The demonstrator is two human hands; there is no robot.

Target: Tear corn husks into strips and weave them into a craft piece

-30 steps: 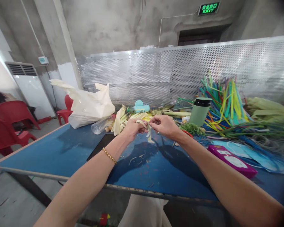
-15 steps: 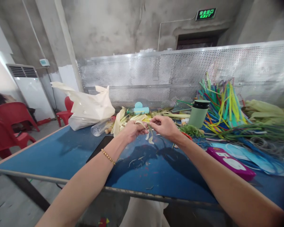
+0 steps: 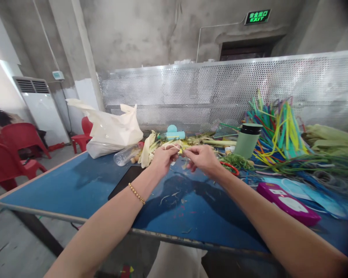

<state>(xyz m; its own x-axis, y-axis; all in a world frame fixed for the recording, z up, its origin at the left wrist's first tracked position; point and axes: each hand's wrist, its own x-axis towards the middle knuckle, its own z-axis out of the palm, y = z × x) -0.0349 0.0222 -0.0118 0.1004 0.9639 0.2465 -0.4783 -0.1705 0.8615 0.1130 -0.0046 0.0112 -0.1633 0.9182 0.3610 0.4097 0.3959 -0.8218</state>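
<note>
My left hand [image 3: 163, 159] is closed in a pinch above the blue table, on a pale corn husk strip [image 3: 174, 146] that loops over its fingers. Close on its right, my right hand [image 3: 202, 158] has thumb and forefinger pressed together; a thin end of the strip seems to run into this pinch, partly hidden by the fingers. Just behind my left hand lie pale corn husks [image 3: 147, 151]. Red-handled scissors [image 3: 231, 168] rest beside my right wrist, partly covered by it.
A white plastic bag [image 3: 113, 129] and a clear bottle [image 3: 124, 155] stand left. To the right are a green canister [image 3: 247, 141], coloured strips [image 3: 287, 131], a purple box [image 3: 288, 203] and blue face masks [image 3: 304, 193]. A dark flat tablet-like object [image 3: 125, 181] lies by my left forearm.
My fingers have drawn closer together along the strip, and its hanging tails show less below them. My right hand has turned slightly. The whole view has shifted a little.
</note>
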